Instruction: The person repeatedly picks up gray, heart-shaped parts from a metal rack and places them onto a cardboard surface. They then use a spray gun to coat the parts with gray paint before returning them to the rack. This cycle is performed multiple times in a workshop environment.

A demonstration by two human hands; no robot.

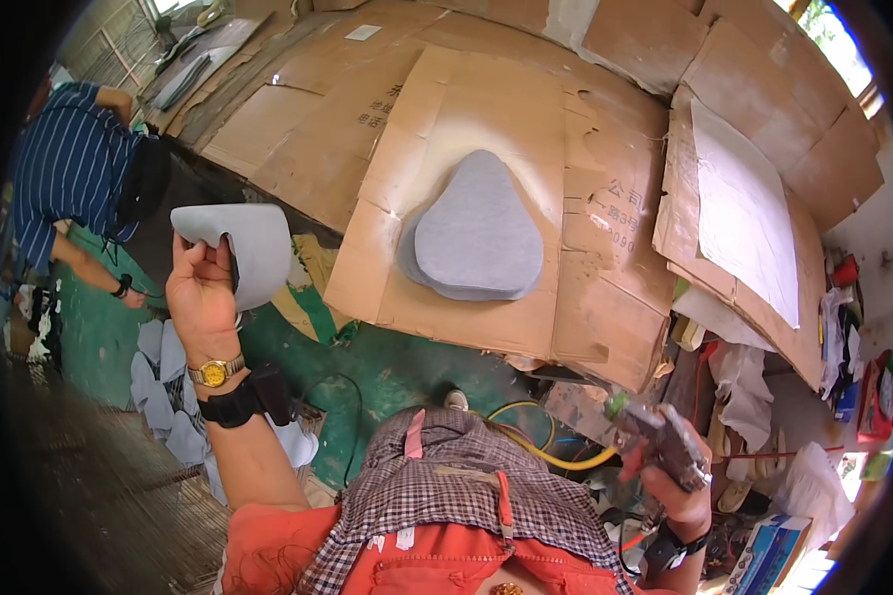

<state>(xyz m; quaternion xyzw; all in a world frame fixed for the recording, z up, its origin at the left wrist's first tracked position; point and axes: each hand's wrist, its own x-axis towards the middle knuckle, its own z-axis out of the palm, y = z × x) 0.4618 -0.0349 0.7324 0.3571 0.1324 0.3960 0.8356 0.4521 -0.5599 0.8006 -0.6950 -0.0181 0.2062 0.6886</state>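
1. Grey pad (481, 233) is laid on cardboard (446, 99), long axis directed away from the wearer.
2. Left of pad: curved grey piece (265, 256) is pinched by fingers of left hand (198, 290), apparently the nearer hand.
3. Right and nearside of pad: spray gun (667, 436) is gripped by fingers of right hand (682, 488).

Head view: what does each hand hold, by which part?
Left hand: grey curled fabric piece, by an edge. Right hand: dark, green-tipped spray gun, by its handle.

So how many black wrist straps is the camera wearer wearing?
2: a black left-wrist strap, below the left hand holding a curved grey piece; a black right-wrist strap, below the right hand gripping a metal spray gun.
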